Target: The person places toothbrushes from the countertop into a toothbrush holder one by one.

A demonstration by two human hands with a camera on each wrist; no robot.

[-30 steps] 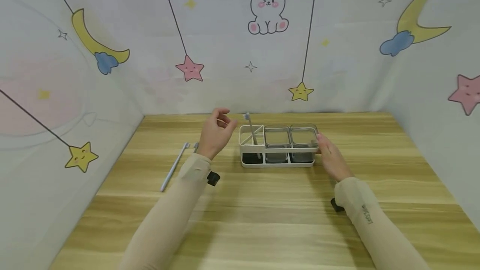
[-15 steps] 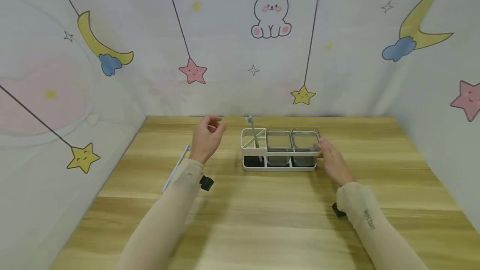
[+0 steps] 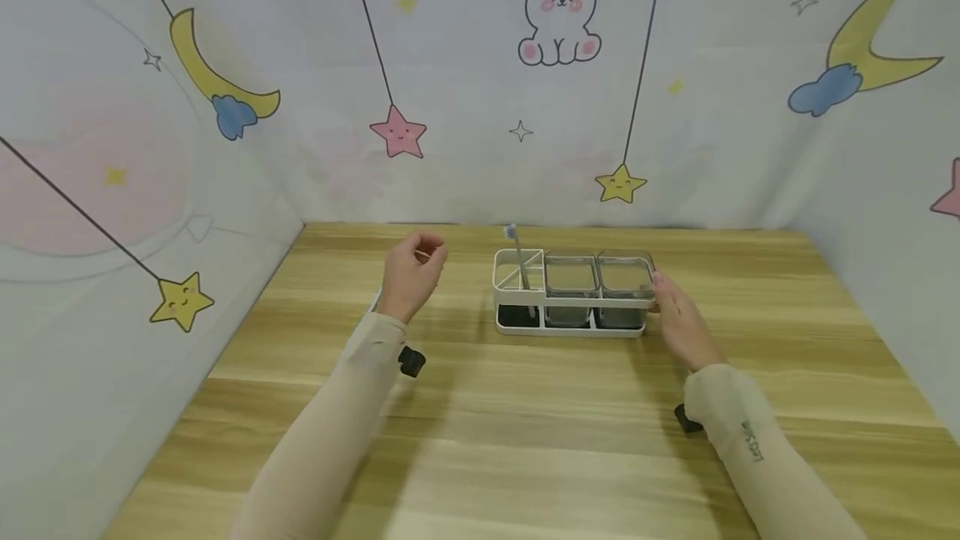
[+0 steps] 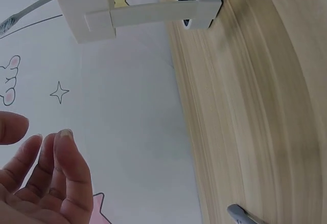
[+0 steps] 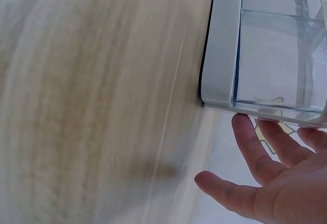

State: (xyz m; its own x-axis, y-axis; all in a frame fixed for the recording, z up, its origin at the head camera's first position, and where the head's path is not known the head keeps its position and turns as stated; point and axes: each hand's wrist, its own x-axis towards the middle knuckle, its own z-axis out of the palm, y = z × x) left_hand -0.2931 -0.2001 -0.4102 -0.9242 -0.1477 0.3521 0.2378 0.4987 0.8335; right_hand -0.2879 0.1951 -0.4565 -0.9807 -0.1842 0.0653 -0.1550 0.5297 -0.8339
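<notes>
A white toothbrush holder [image 3: 573,300] stands on the table, with one grey toothbrush [image 3: 522,265] leaning upright in its divided left section. Two clear cups [image 3: 572,275] sit in its other sections. My right hand [image 3: 684,325] touches the holder's right end; in the right wrist view its fingertips [image 5: 241,122] rest against that side, thumb apart. To the holder's left, my left hand [image 3: 412,277] hovers with loosely bent fingers and nothing between them. A pale blue toothbrush [image 3: 372,303] lies mostly hidden behind the left forearm. The left wrist view shows a grey rounded tip [image 4: 237,211] on the table.
The wooden table [image 3: 540,440] meets a white cloth backdrop [image 3: 465,107] printed with stars, moons and a rabbit. Cloth also rises at the left and right sides. The holder stands near the table's back edge.
My left hand has moved left, away from the holder, and now its forearm covers more of the blue toothbrush. The right hand stays at the holder's end. The whole view has shifted slightly.
</notes>
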